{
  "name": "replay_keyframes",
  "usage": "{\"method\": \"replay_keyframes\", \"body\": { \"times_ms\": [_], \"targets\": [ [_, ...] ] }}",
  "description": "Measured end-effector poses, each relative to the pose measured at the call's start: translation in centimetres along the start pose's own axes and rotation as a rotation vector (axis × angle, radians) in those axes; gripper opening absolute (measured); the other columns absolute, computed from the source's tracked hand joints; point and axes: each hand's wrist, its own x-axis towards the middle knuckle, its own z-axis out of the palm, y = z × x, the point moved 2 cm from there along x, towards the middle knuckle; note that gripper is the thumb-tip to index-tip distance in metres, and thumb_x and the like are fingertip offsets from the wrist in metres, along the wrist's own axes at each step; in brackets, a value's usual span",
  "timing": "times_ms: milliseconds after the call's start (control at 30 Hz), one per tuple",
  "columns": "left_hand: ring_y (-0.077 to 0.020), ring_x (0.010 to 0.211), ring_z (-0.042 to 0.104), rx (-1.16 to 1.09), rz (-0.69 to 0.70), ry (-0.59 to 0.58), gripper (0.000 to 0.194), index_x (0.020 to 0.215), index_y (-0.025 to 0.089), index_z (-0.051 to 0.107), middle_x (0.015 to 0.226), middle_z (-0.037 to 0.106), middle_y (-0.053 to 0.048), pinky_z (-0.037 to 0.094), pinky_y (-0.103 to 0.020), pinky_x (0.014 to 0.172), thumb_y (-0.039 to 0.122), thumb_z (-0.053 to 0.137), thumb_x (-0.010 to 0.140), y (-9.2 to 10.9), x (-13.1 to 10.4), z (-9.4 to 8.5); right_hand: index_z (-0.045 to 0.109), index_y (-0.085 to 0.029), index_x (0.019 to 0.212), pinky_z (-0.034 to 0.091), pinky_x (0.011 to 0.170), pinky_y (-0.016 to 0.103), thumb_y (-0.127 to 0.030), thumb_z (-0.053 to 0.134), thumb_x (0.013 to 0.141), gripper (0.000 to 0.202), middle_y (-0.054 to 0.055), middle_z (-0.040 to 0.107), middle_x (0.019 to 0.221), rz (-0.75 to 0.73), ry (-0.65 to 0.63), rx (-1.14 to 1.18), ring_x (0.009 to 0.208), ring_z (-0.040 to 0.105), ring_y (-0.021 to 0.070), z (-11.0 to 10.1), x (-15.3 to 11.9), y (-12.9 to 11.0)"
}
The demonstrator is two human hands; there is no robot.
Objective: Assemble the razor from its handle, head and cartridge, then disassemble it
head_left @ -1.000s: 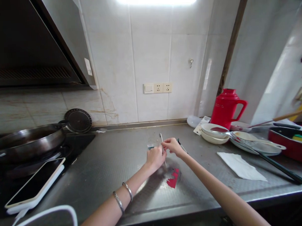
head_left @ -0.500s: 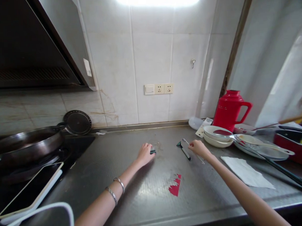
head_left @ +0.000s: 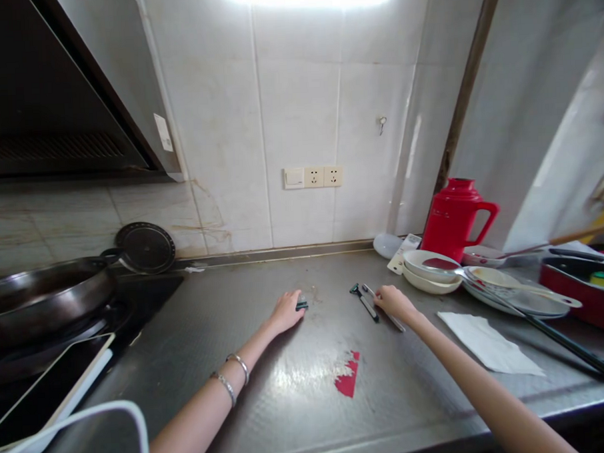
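My left hand (head_left: 287, 311) rests on the metal counter (head_left: 228, 363), its fingers closed on a small dark green object (head_left: 302, 305) that is mostly covered. My right hand (head_left: 393, 301) pinches a thin pale stick-like item (head_left: 397, 323) lying beside a razor (head_left: 366, 304). That razor has a green head and lies just left of my right hand, apart from it. A torn red scrap (head_left: 347, 378) lies nearer the front edge, between my forearms.
On the left are a pan (head_left: 44, 291) on the stove and a phone (head_left: 53, 391) with a white cable (head_left: 110, 407). To the right stand a red thermos (head_left: 449, 220), stacked bowls (head_left: 429, 284), a white napkin (head_left: 490, 342) and a red pot (head_left: 580, 294).
The thin item under my right hand now lies closer to the razor and more nearly parallel to it. The whole view has shifted slightly.
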Motion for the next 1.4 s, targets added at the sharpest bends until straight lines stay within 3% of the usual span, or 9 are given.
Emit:
{"method": "replay_keyframes", "body": {
  "times_ms": [200,333,500,567,667,800,933,1100,1400],
  "targets": [
    [-0.0200,0.107,0.051,-0.043,0.002,0.011,0.041,0.116,0.018,0.048,0.114,0.058,-0.008,0.036,-0.030,0.093,0.024,0.055,0.076,0.0,-0.1,-0.3,0.066,-0.015,0.095,0.040,0.064,0.024,-0.029,0.043,0.082,0.030,0.014,0.066,0.092,-0.036,0.092,-0.053,0.085,0.062,0.0231,-1.8,-0.6,-0.8],
    [-0.0204,0.108,0.051,-0.085,0.024,0.025,0.044,0.117,0.017,0.047,0.114,0.058,-0.008,0.037,-0.031,0.094,0.024,0.058,0.074,0.4,-0.1,-0.4,0.064,-0.021,0.101,0.040,0.066,0.023,-0.029,0.044,0.082,0.029,0.009,0.064,0.097,-0.269,0.119,-0.005,0.086,0.060,0.0195,-3.6,-1.5,-4.1],
    [-0.0192,0.108,0.051,-0.169,0.198,0.019,0.054,0.122,0.017,0.042,0.116,0.056,-0.009,0.037,-0.028,0.093,0.024,0.061,0.072,1.9,-0.3,-0.6,0.056,-0.023,0.116,0.041,0.068,0.023,-0.038,0.061,0.070,0.048,0.007,0.060,0.108,-0.575,-0.016,0.105,0.082,0.059,0.0172,-4.0,-2.7,-9.2],
    [-0.0193,0.111,0.049,-0.194,0.258,0.002,0.057,0.124,0.018,0.040,0.119,0.054,-0.009,0.037,-0.028,0.094,0.025,0.062,0.072,2.7,-0.5,-0.9,0.054,-0.022,0.118,0.042,0.070,0.024,-0.041,0.065,0.066,0.056,0.008,0.059,0.110,-0.652,-0.060,0.105,0.087,0.059,0.0193,-3.7,-3.0,-10.6],
    [-0.0192,0.113,0.047,-0.213,0.305,-0.012,0.057,0.125,0.018,0.039,0.122,0.052,-0.009,0.036,-0.029,0.096,0.025,0.062,0.073,3.6,-0.9,-1.3,0.057,-0.020,0.113,0.042,0.072,0.026,-0.040,0.066,0.065,0.052,0.009,0.059,0.108,-0.697,-0.074,0.063,0.092,0.058,0.0220,-3.3,-3.3,-11.7],
    [-0.0183,0.113,0.046,-0.213,0.305,-0.021,0.051,0.122,0.019,0.042,0.123,0.051,-0.007,0.035,-0.028,0.097,0.023,0.060,0.075,4.2,-1.5,-1.9,0.060,-0.019,0.105,0.042,0.074,0.027,-0.037,0.066,0.066,0.044,0.009,0.061,0.105,-0.673,-0.063,0.031,0.092,0.058,0.0224,-2.8,-3.6,-12.0],
    [-0.0185,0.115,0.045,-0.233,0.306,-0.037,0.051,0.123,0.020,0.041,0.124,0.049,-0.007,0.034,-0.028,0.098,0.023,0.059,0.076,4.4,-1.8,-2.3,0.057,-0.020,0.109,0.042,0.071,0.026,-0.041,0.067,0.065,0.050,0.008,0.061,0.104,-0.662,-0.071,0.085,0.089,0.058,0.0211,-2.8,-3.8,-12.0],
    [-0.0197,0.110,0.048,-0.251,0.294,-0.064,0.045,0.117,0.020,0.045,0.117,0.053,-0.007,0.036,-0.031,0.095,0.024,0.060,0.075,4.3,-1.9,-1.9,0.058,-0.019,0.104,0.041,0.069,0.026,-0.040,0.066,0.064,0.046,0.008,0.061,0.102,-0.665,-0.063,0.111,0.084,0.058,0.0202,-3.0,-3.8,-11.8],
    [-0.0220,0.113,0.048,-0.319,0.361,0.031,0.057,0.123,0.020,0.042,0.122,0.052,-0.008,0.036,-0.034,0.096,0.034,0.063,0.072,4.6,-1.7,-1.3,0.058,-0.019,0.105,0.043,0.069,0.027,-0.040,0.067,0.064,0.047,0.006,0.060,0.096,-0.703,-0.111,0.256,0.075,0.056,0.0165,-2.9,-2.7,-10.1]
  ]
}}
